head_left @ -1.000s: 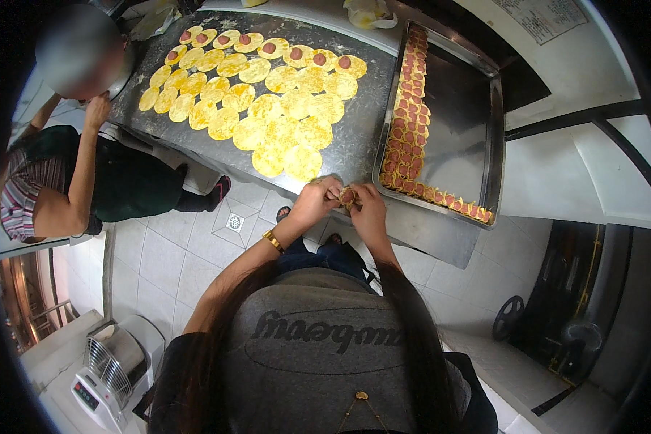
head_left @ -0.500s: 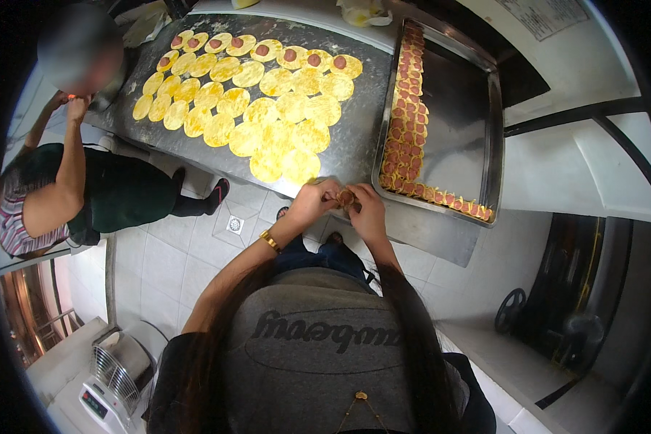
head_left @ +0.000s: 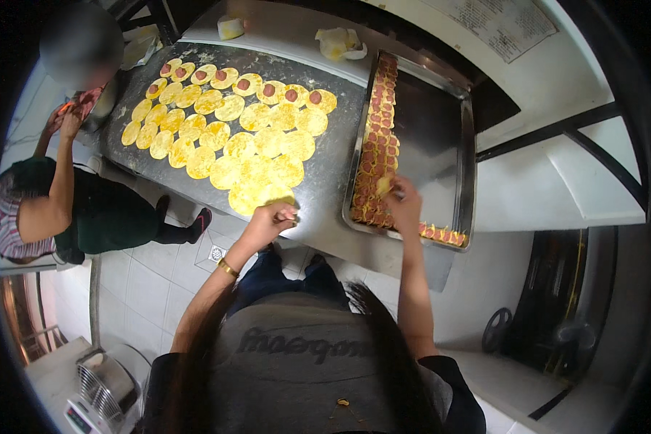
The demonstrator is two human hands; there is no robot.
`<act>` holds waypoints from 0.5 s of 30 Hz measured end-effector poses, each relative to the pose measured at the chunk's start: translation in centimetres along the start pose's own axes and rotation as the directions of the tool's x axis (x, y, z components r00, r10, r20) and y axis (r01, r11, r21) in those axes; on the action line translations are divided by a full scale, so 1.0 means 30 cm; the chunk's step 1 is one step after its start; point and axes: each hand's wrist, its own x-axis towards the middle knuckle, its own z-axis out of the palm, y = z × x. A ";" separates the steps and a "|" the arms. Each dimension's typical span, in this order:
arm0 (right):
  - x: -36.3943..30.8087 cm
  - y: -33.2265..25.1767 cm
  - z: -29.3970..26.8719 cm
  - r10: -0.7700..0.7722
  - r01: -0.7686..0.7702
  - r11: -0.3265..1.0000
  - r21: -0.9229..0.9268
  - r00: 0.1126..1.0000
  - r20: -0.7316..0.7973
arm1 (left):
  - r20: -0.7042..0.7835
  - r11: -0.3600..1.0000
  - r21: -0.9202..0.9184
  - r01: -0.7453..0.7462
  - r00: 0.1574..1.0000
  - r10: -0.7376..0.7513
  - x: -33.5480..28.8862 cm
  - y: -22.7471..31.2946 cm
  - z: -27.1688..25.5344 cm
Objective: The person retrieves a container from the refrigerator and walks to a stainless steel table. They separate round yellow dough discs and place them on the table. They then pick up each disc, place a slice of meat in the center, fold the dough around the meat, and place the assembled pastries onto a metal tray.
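Observation:
My right hand (head_left: 403, 206) reaches over the left part of a metal tray (head_left: 464, 145), pinching a small piece of filled dough (head_left: 385, 186). Just beneath it are rows of filled dough pieces (head_left: 375, 145), reddish meat showing between yellow folds, along the tray's left and near sides. My left hand (head_left: 269, 221) hovers at the table's near edge, fingers curled in, nothing visible in them. Beside it lie overlapping yellow dough rounds (head_left: 257, 170). Those in the far row carry balls of reddish meat (head_left: 244, 84).
At the table's left end another person (head_left: 87, 195) holds reddish meat above a metal pot (head_left: 103, 108). Behind the dough rounds are a white tub (head_left: 230, 27) and a crumpled plastic bag (head_left: 340, 43). A digital scale (head_left: 87, 419) stands at lower left.
My hands have parted. The right carried the filled dough piece rightward over the tray, while the left moved away to the left. The whole view has shifted slightly.

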 end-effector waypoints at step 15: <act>0.660 0.341 0.022 0.005 0.033 0.953 -0.300 0.992 0.125 | -0.487 0.887 -0.166 0.430 0.747 -0.453 -0.463 -0.010 0.053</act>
